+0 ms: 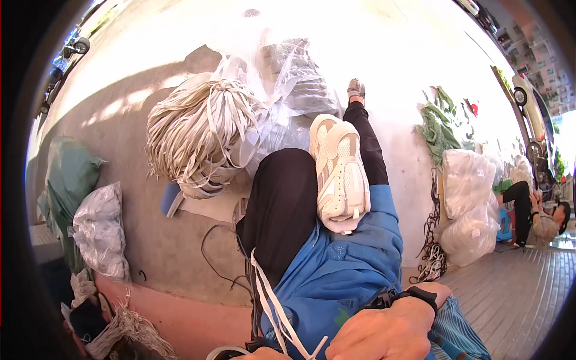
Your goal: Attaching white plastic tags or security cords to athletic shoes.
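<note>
Apparently for easy reach, cream shoes [343, 180] sit on the blue-clad lap [300, 282]; white laces [275, 303] run between left hand [264, 355] and right hand [384, 333]; fingertips cropped, can't tell either grip.

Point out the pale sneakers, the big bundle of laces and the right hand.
Pale sneakers [344, 177], head view: nearer shoe's upper.
Bundle of laces [203, 129], head view: its middle strands.
Right hand [383, 333], head view: back of the hand.
</note>
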Demonstrator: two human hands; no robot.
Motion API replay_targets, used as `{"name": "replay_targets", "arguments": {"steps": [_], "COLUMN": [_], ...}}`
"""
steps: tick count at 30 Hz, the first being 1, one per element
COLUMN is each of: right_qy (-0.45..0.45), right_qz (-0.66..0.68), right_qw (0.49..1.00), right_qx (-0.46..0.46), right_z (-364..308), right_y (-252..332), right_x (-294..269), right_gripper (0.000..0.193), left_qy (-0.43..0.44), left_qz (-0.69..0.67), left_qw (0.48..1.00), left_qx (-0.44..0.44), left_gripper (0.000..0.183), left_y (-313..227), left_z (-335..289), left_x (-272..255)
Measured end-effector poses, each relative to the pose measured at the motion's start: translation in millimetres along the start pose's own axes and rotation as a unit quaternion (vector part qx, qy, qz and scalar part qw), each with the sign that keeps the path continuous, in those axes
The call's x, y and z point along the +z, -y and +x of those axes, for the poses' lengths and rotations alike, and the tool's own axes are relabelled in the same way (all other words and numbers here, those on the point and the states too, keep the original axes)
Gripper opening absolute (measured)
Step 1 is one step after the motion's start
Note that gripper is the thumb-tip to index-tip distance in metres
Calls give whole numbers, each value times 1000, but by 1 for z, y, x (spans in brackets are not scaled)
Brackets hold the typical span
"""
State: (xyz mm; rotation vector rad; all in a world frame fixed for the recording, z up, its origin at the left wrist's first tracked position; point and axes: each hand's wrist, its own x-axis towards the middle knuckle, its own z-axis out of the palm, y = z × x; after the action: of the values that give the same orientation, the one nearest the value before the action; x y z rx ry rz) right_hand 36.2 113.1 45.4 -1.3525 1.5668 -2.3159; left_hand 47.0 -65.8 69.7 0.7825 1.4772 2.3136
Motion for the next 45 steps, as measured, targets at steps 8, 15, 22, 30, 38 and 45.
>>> {"name": "replay_targets", "arguments": {"steps": [8, 15, 22, 30, 38, 45], "right_qy": [-10, 9, 8, -13, -20, 12], "right_qz": [13, 12, 32, 35, 32, 34], "right_qw": [1000, 1000, 999, 999, 999, 999], "right_qx": [7, 11, 7, 1, 6, 12], "right_z": [3, 0, 0, 1, -1, -3], "right_y": [-1, -2, 1, -1, -1, 1], "right_x": [-1, -5, -5, -3, -3, -5], "right_gripper": [14, 15, 16, 18, 18, 16], "left_qy": [15, 1, 29, 28, 31, 20], "left_qz": [-8, -25, -41, -23, -44, -41], "left_qw": [1000, 998, 999, 999, 998, 999], "left_qx": [-15, -50, -17, -38, 8, 12], "left_gripper": [10, 10, 10, 13, 8, 8], "left_y": [-1, -1, 4, 0, 10, 10], "left_z": [4, 5, 6, 8, 8, 4], "left_x": [-4, -2, -1, -4, -4, 1]}}
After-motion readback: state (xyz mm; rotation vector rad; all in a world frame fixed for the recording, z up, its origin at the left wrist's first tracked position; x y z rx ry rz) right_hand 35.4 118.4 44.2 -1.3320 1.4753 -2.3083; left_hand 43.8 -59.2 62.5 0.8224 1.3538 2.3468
